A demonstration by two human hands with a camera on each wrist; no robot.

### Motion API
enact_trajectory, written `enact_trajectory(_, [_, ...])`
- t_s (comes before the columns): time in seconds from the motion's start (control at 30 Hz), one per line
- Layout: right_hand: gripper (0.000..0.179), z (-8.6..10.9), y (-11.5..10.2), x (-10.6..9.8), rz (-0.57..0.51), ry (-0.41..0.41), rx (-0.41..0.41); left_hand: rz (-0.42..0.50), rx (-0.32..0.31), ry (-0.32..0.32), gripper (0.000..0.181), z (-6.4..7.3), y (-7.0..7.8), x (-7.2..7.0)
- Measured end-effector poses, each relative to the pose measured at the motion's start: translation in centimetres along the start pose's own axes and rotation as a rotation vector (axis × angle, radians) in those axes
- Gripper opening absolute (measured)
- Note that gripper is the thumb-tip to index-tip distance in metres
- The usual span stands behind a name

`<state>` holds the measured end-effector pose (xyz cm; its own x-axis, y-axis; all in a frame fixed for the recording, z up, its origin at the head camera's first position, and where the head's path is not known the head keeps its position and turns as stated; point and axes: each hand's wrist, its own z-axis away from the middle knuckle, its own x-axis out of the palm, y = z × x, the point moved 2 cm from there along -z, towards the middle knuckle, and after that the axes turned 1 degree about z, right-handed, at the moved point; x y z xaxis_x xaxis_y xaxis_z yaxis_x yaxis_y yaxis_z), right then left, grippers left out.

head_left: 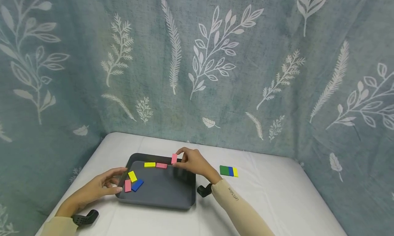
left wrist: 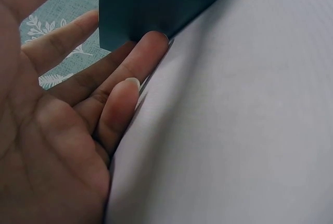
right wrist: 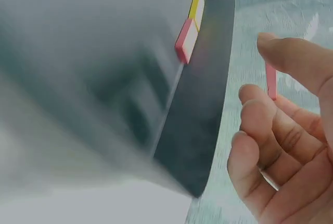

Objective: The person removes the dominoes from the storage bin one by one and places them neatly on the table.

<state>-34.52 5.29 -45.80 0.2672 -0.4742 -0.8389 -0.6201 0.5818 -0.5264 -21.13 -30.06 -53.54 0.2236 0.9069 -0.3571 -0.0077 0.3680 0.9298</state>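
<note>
My right hand (head_left: pixel 194 161) pinches a pink block (head_left: pixel 174 158) between thumb and fingers, above the far rim of a dark grey tray (head_left: pixel 160 206). In the right wrist view the pink block (right wrist: pixel 271 81) shows edge-on. At the tray's left side is my left hand (head_left: pixel 103 184), its loosely bent fingers touching the outer wall (left wrist: pixel 151 10). Inside the tray, a yellow block (head_left: pixel 149 165) and a pink block (head_left: pixel 161 165) lie end to end along the far wall. Near its left wall are another yellow block (head_left: pixel 132 176), a pink block (head_left: pixel 128 185) and a blue block (head_left: pixel 137 185).
Right of the tray, on the white cloth (head_left: pixel 264 201), a green piece (head_left: pixel 224 170), a blue piece (head_left: pixel 231 171) and a yellow piece (head_left: pixel 235 172) lie side by side. A leaf-patterned curtain (head_left: pixel 184 119) hangs behind the table.
</note>
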Motion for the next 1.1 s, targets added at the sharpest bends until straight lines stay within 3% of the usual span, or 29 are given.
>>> enact_trajectory(0.3, [0.046, 3.5, 3.2, -2.3, -0.025, 0.047, 0.063, -0.005, -0.037, 0.008, 0.081, -0.4, 0.0, 0.4])
enact_trajectory(0.57, [0.046, 6.8, 5.6, -4.3, -0.026, 0.101, 0.105, -0.022, 0.018, 0.0, 0.078, -0.3, -0.2, 0.1])
enact_trajectory(1.1, [0.048, 12.4, 10.4, -6.6, -0.051, 0.153, 0.238, 0.003, -0.004, -0.008, 0.079, -0.3, -0.2, 0.1])
